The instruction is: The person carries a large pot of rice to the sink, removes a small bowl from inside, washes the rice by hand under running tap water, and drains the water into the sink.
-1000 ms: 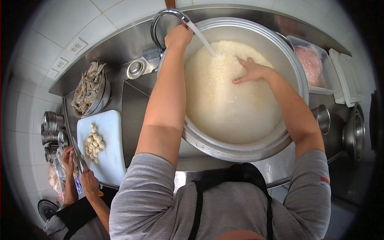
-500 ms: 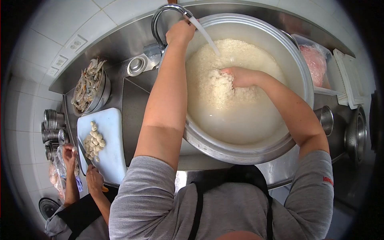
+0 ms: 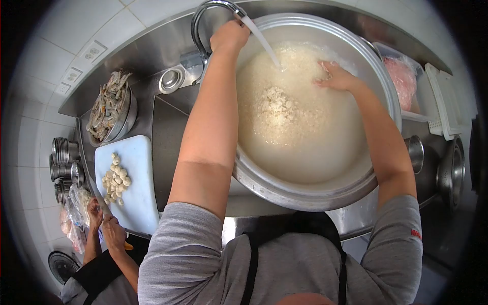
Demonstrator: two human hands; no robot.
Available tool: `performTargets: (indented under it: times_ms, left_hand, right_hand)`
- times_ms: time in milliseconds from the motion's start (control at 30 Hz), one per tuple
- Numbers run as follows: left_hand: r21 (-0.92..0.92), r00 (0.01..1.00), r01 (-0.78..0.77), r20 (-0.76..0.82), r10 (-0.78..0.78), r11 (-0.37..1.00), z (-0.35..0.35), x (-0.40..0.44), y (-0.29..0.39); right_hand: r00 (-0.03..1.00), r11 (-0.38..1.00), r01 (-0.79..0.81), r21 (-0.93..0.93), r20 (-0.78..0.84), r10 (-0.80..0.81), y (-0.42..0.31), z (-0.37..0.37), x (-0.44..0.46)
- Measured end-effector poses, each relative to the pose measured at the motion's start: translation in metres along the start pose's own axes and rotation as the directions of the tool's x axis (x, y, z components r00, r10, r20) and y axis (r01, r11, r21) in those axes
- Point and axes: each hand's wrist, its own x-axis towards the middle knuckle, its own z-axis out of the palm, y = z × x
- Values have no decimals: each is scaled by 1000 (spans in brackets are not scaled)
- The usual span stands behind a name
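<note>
A wide metal pot [image 3: 305, 203] holds pale rice [image 3: 277, 109] under cloudy water, with a heap of grains near its middle. Water [image 3: 262, 40] runs into it from a curved faucet [image 3: 195, 30]. My left hand [image 3: 230, 36] is closed at the pot's upper left rim, just beneath the spout; its fingertips are mostly hidden. On the right side of the pot, my right hand [image 3: 335, 76] is at the water's surface, fingers spread, with a few grains stuck to it.
At the left, a co-worker's hands [image 3: 109, 223] hold a knife by a cutting board [image 3: 140, 188] with pale pieces [image 3: 117, 178]. Behind it is a bowl of shrimp [image 3: 109, 107]. To the right are a tub with wrapped pink meat [image 3: 401, 84], a white basket [image 3: 445, 101] and metal bowls [image 3: 450, 170].
My right hand dug into the rice, then came out and moved up and right, fingers now spread. A heap of rice has formed mid-pot. My left hand stays by the rim.
</note>
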Motion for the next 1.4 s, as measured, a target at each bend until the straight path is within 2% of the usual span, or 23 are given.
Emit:
performTargets:
  times_ms: [33,100,167,233,267,333,367,433,567,633,667,700,767,800,867,900,967,1100,1167,1300,1367,1400]
  left_hand:
    - [3,1000,9,2,-9,1000,0,-1,0]
    - [2,1000,-6,-9,6,1000,-1,-3,1]
    - [6,1000,-14,-11,14,1000,-1,-2,2]
    - [15,1000,-7,-9,7,1000,-4,-2,5]
    - [30,1000,8,12,-9,1000,-3,-4,5]
    - [31,1000,7,18,-7,1000,-3,-3,3]
    - [24,1000,5,16,-6,1000,-2,-2,4]
    - [8,1000,10,10,-10,1000,-1,-5,5]
    - [13,1000,10,-13,-10,1000,0,-2,2]
    - [37,1000,14,-12,-14,999,0,-2,2]
    - [62,1000,14,-10,-13,998,0,-2,3]
    - [61,1000,16,-10,-16,998,1,-1,2]
    - [40,1000,-5,-15,6,999,3,1,-1]
    - [41,1000,-4,-16,4,999,3,2,-2]
    - [34,1000,2,-1,-2,999,4,3,-2]
    - [36,1000,0,1,0,999,3,2,-1]
    - [-8,1000,3,13,-3,1000,0,-2,1]
    - [12,1000,-3,9,3,1000,-3,-5,5]
    - [8,1000,8,16,-8,1000,-4,-7,5]
    - [43,999,16,29,-17,999,-3,-5,6]
    - [30,1000,16,24,-17,999,-2,-4,5]
    - [26,1000,19,19,-19,999,-2,-3,5]
  right_hand:
    - [1000,1000,-5,11,7,5,-12,0,-8]
    - [990,987,-71,146,132,52,-44,-7,-20]
    - [953,982,-7,188,300,-51,-67,-10,-26]
    - [896,962,93,256,400,-193,-85,-5,-28]
    - [896,962,94,257,400,-194,-90,-3,-29]
    - [830,911,157,383,448,-331,-103,-3,-38]
    - [832,910,152,386,448,-328,-108,-6,-42]
    - [762,911,139,387,546,-348,-118,-18,-49]
    - [780,865,128,485,489,-389,-109,-9,-35]
    - [859,741,87,665,327,-394,-103,-13,-25]
    - [927,762,115,637,207,-313,-96,-18,-22]
    - [926,763,114,636,210,-313,-82,-16,-12]
    - [982,913,187,362,-106,-158,-49,-6,8]
    - [981,913,188,362,-106,-161,-42,-7,6]
    - [985,989,-12,147,-168,37,-29,-5,2]
    - [985,989,-14,150,-168,39,-22,-2,3]
    - [992,959,-81,273,-68,103,-11,8,9]
    - [997,923,-75,377,15,75,-41,2,-7]
    - [949,885,-100,454,311,-53,-72,-16,-26]
    - [933,924,-74,375,353,-68,-93,4,-22]
    - [952,954,59,293,272,-142,-98,11,-21]
    - [952,956,62,287,271,-143,-104,13,-20]
